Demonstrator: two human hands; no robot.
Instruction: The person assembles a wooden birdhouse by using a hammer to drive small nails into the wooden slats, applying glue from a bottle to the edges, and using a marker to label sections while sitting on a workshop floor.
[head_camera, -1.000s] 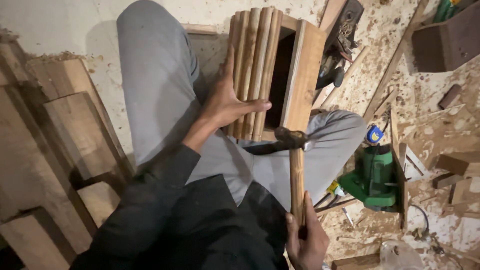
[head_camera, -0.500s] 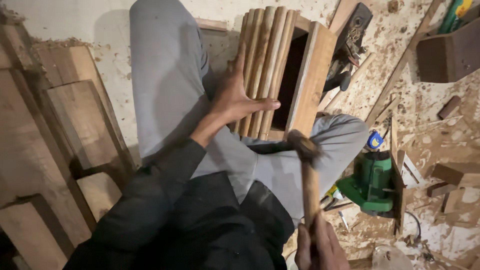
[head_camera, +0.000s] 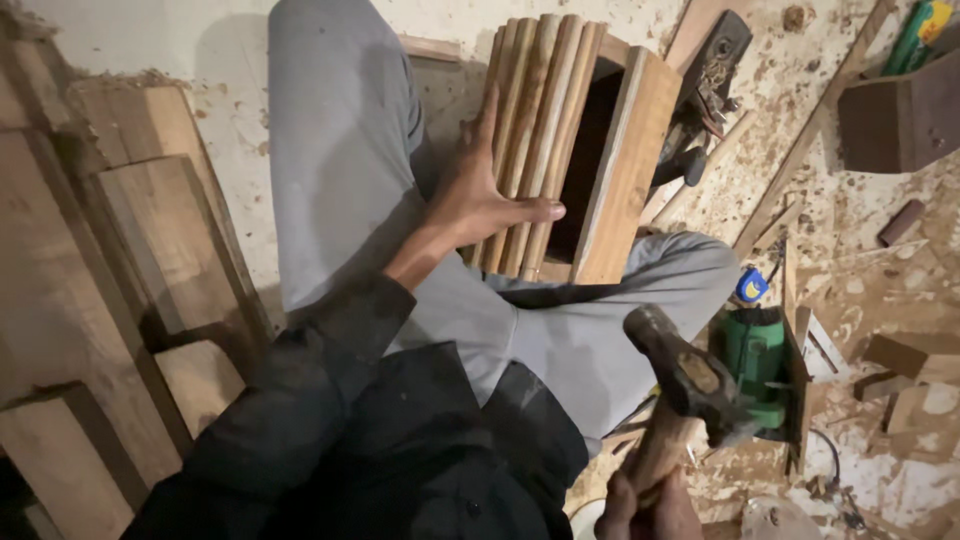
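My left hand (head_camera: 478, 205) lies flat, fingers spread wide, on the row of pale rounded wooden slats (head_camera: 535, 130) that face the small open-sided wooden box (head_camera: 625, 170); the box rests between my grey-trousered legs (head_camera: 340, 160), tipped against my left knee, with its dark hollow just past my thumb. My right hand (head_camera: 645, 500) is wrapped tight round the light wooden handle of a dark steel-headed hammer (head_camera: 690, 385), the head lifted clear above my right thigh and well short of the box. I judge this to be the nailing or tapping stage: one hand steadies, the other is cocked for a blow. The next swing calls for a short arc up and forward to the near end of the slats, landing just beside my thumb, so those fingers want to sit clear of the strike spot. Room is tight: the flat side board of the box stands just right of my thumb, and my bent right leg lies under the hammer's path. Beyond the hammer head sits a green power tool (head_camera: 760, 360) on the sawdust-strewn floor (head_camera: 880, 270); stacked brown planks (head_camera: 130, 260) crowd in left of my left elbow.
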